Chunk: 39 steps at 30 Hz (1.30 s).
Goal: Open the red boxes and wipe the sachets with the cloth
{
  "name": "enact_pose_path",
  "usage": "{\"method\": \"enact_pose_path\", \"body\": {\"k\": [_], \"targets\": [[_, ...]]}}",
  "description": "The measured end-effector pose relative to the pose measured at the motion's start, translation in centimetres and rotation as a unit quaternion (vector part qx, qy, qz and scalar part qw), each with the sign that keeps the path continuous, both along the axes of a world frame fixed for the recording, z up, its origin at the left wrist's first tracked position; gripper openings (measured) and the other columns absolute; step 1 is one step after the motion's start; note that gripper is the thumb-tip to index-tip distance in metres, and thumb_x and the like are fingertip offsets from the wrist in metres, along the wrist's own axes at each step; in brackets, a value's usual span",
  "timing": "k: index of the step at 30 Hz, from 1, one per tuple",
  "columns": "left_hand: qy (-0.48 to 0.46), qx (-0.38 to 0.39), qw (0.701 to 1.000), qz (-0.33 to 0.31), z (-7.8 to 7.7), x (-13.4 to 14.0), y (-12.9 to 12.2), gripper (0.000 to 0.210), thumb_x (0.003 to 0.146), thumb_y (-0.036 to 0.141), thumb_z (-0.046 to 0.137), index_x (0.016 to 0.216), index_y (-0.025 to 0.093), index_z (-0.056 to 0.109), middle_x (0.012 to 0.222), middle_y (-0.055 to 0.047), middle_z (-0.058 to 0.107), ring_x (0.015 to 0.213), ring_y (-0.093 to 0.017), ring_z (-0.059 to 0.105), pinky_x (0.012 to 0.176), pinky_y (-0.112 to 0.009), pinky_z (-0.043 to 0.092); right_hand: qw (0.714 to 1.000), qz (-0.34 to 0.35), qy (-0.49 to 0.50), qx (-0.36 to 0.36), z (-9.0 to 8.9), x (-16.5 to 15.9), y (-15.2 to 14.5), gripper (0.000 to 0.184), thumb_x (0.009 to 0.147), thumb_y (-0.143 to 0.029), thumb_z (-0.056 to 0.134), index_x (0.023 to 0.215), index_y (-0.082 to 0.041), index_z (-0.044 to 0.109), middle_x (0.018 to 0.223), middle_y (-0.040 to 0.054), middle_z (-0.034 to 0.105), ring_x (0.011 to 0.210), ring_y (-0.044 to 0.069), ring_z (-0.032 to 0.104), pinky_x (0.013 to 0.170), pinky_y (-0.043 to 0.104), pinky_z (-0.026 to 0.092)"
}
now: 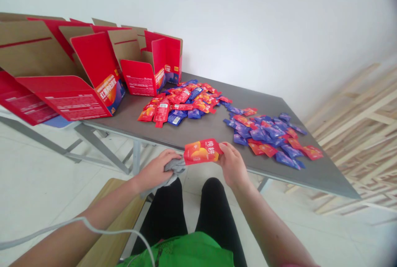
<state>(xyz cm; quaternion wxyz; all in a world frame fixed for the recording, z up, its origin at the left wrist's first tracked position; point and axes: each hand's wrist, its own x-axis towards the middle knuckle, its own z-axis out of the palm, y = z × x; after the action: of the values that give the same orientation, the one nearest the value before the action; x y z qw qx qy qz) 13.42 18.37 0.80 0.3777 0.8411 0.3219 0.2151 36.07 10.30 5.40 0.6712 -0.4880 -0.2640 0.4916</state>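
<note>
Above my knees, at the table's front edge, a red pouch (201, 152) with orange fruit printed on it is stretched level between my hands. My right hand (232, 165) pinches its right end. A grey cloth (175, 168) is bunched in my left hand (158, 170), its fingers closed round it and pressed against the pouch's left end. Whether those fingers also grip the pouch itself is hidden by the cloth. Beyond my hands lies one pile of red and blue pouches (186, 101). A second pile of mostly blue pouches (269, 134) is spread to the right.
Open red cardboard boxes (139, 77) stand in rows on the left, flaps raised. The grey table (133, 111) backs onto a white wall. Wooden slats (366, 134) lean at the right. A wooden bench (114, 217) is at my left, and a pale cable (105, 231) crosses my left arm.
</note>
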Motion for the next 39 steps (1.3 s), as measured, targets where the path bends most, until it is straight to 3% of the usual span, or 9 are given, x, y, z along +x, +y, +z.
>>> {"method": "enact_pose_path", "body": {"k": [6,9,11,14,18,22,28,36,39], "targets": [[-0.131,-0.295,0.946,-0.024,0.8,-0.2,-1.7,0.079,0.077,0.066,0.06,0.141,0.022,0.048,0.135,-0.013,0.062,0.121,-0.032,0.06,0.097,-0.043,0.051,0.998,0.058,0.019,-0.004,0.2,-0.1,-0.9,0.027,0.071,-0.042,0.072,0.068,-0.022,0.054,0.062,-0.0035,0.061,0.055,0.013,0.057,0.055,0.026,0.047],[-0.137,-0.374,0.917,-0.002,1.6,0.8,-2.6,0.067,0.078,0.063,0.062,0.128,0.018,0.059,0.11,-0.01,0.075,0.094,-0.029,0.072,0.081,-0.041,0.058,0.998,0.051,0.025,-0.005,-0.2,-0.3,-0.8,0.03,0.069,-0.043,0.076,0.068,-0.022,0.055,0.063,-0.0039,0.061,0.057,0.012,0.057,0.057,0.024,0.047],[-0.117,-0.31,0.943,0.045,1.8,1.4,-2.9,0.049,0.083,0.053,0.062,0.118,0.019,0.065,0.102,-0.007,0.076,0.088,-0.027,0.073,0.078,-0.039,0.058,0.999,0.03,0.03,0.006,-0.8,-0.7,-0.9,0.03,0.072,-0.047,0.075,0.076,-0.023,0.058,0.073,-0.0022,0.066,0.068,0.014,0.062,0.064,0.025,0.05],[-0.059,-0.039,0.993,0.094,1.6,2.0,-3.3,0.026,0.089,0.039,0.056,0.103,0.022,0.071,0.106,-0.006,0.075,0.098,-0.026,0.069,0.089,-0.04,0.055,0.996,0.023,0.084,0.028,-1.9,-1.9,-1.3,0.037,0.078,-0.055,0.07,0.1,-0.027,0.058,0.108,0.0017,0.069,0.101,0.02,0.065,0.084,0.033,0.053],[0.042,0.197,0.978,-0.055,0.8,2.3,-4.2,0.023,0.091,0.027,0.052,0.1,0.022,0.072,0.113,-0.008,0.074,0.099,-0.025,0.07,0.09,-0.038,0.053,0.98,-0.036,0.196,-0.024,-3.5,-3.7,-1.3,0.047,0.076,-0.043,0.076,0.114,-0.032,0.05,0.118,0.001,0.065,0.105,0.02,0.066,0.092,0.039,0.053],[0.003,0.183,0.968,-0.172,1.1,1.7,-4.4,0.02,0.092,0.036,0.057,0.099,0.024,0.07,0.112,-0.006,0.073,0.098,-0.021,0.069,0.086,-0.031,0.053,0.967,-0.041,0.242,-0.066,-4.1,-3.7,-1.2,0.037,0.074,-0.023,0.069,0.108,-0.027,0.057,0.095,-0.0003,0.069,0.073,0.015,0.066,0.086,0.038,0.056],[-0.194,0.119,0.97,0.09,2.6,2.7,-3.6,0.015,0.095,0.032,0.05,0.099,0.021,0.06,0.112,-0.009,0.065,0.11,-0.022,0.06,0.1,-0.037,0.046,0.975,-0.009,0.22,0.013,-3.2,-5.2,-1.2,0.03,0.074,-0.022,0.068,0.104,-0.026,0.065,0.088,-0.002,0.07,0.083,0.015,0.067,0.091,0.034,0.053],[-0.115,0.06,0.976,-0.173,0.5,3.8,-4.4,0.011,0.094,0.024,0.047,0.095,0.021,0.057,0.102,-0.008,0.063,0.097,-0.019,0.061,0.087,-0.033,0.051,0.958,-0.127,0.238,0.103,-2.8,-3.7,0.0,0.023,0.085,-0.035,0.067,0.103,-0.022,0.067,0.085,-0.002,0.068,0.093,0.015,0.068,0.11,0.041,0.043],[-0.053,0.089,0.986,-0.129,-0.4,1.9,-3.2,0.013,0.094,0.024,0.049,0.095,0.021,0.062,0.102,-0.007,0.065,0.097,-0.02,0.063,0.087,-0.033,0.051,0.959,-0.154,0.187,0.149,-3.2,-0.7,-0.8,0.023,0.087,-0.038,0.066,0.105,-0.024,0.066,0.089,-0.002,0.069,0.094,0.015,0.068,0.111,0.046,0.041]]}}
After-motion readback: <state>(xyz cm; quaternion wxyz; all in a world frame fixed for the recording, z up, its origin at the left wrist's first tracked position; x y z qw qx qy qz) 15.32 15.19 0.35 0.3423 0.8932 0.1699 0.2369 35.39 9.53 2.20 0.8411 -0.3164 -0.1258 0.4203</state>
